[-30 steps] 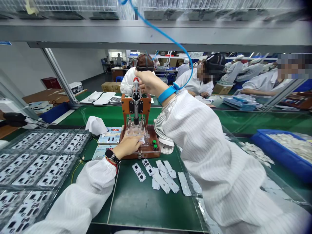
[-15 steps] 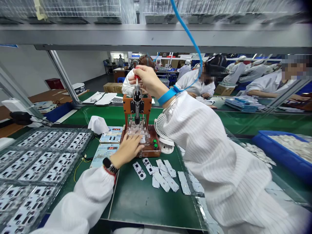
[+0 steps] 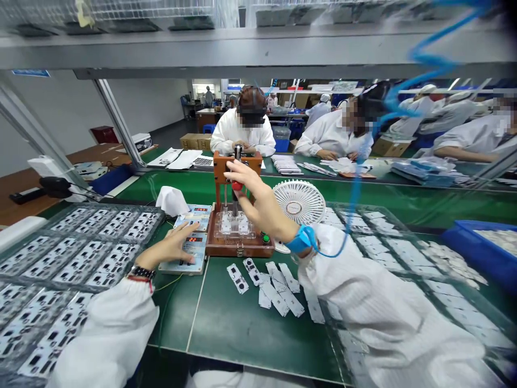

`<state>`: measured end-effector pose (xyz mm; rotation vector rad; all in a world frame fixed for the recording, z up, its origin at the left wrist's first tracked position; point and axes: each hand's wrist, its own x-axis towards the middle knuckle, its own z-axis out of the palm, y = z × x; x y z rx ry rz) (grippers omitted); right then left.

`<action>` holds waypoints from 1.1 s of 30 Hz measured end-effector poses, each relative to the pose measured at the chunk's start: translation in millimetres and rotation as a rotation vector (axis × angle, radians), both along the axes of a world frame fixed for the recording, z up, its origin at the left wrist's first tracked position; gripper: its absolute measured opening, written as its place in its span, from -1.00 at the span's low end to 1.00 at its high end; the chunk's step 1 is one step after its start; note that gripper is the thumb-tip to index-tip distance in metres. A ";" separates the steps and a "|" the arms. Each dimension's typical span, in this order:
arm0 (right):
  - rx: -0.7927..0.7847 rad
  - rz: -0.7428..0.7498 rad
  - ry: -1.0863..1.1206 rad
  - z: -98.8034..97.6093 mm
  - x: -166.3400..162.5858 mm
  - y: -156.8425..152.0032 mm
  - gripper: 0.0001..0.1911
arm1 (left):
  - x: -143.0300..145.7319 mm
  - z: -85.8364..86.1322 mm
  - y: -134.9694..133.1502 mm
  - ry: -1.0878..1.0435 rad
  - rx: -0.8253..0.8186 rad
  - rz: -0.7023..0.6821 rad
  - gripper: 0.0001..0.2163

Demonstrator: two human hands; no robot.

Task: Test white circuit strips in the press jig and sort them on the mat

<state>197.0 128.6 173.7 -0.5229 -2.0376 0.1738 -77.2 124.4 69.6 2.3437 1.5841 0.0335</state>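
Observation:
A toggle-clamp test fixture (image 3: 242, 248) with an orange frame, a brown base and a clear plate stands in front of me. Its lever is down, and the red knob (image 3: 237, 186) shows at my right hand (image 3: 262, 202). That hand's fingers are stretched out and apart, with the knob in the gap by the thumb; it is not wrapped round it. My left hand (image 3: 172, 245) is spread open over two light-blue meter boxes (image 3: 196, 245) with red digits, left of the fixture. It holds nothing. Several small white circuit boards (image 3: 278, 291) lie loose on the green mat.
Trays of circuit boards (image 3: 92, 242) fill the left side, and more trays (image 3: 388, 248) lie at right. A white fan (image 3: 299, 202) stands right of the fixture. A blue bin (image 3: 476, 248) is at far right. Co-workers sit across the bench, under a shelf (image 3: 258, 51).
My right hand has come down with the lever and its fingers have opened out from the knob. My left hand has moved left, off the fixture's plate to the meter boxes. The view has shifted.

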 end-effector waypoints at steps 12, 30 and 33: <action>-0.668 0.075 0.254 -99.5 36.2 -39.2 -0.83 | 8.4 9.1 12.2 0.187 0.133 -0.210 -0.18; -1.128 0.375 0.046 -138.1 31.8 -67.3 -0.52 | -19.5 14.7 2.5 -0.221 0.014 -0.084 -0.13; -0.752 0.254 -0.179 -115.3 26.1 -55.5 -0.53 | -15.7 4.7 13.2 -0.057 -0.033 -0.096 0.02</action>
